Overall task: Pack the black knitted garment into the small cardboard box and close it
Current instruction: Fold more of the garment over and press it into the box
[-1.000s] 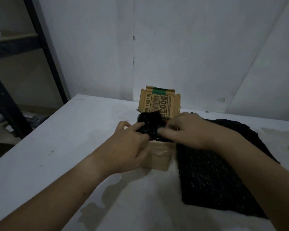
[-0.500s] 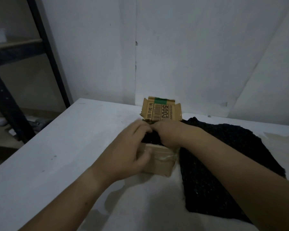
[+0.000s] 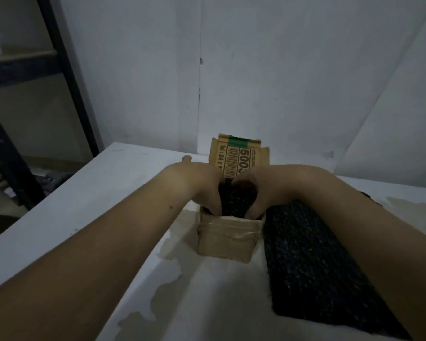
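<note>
Head view, both hands' fingers hidden inside cardboard box, dim garment.

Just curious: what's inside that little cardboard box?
Black knitted fabric fills the cardboard box, pressed down by the left hand and right hand. Anything beneath the fabric is hidden.

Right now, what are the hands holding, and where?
Both the left hand and right hand press on the black knitted garment, fingers dug in along its two sides inside the small cardboard box.
</note>
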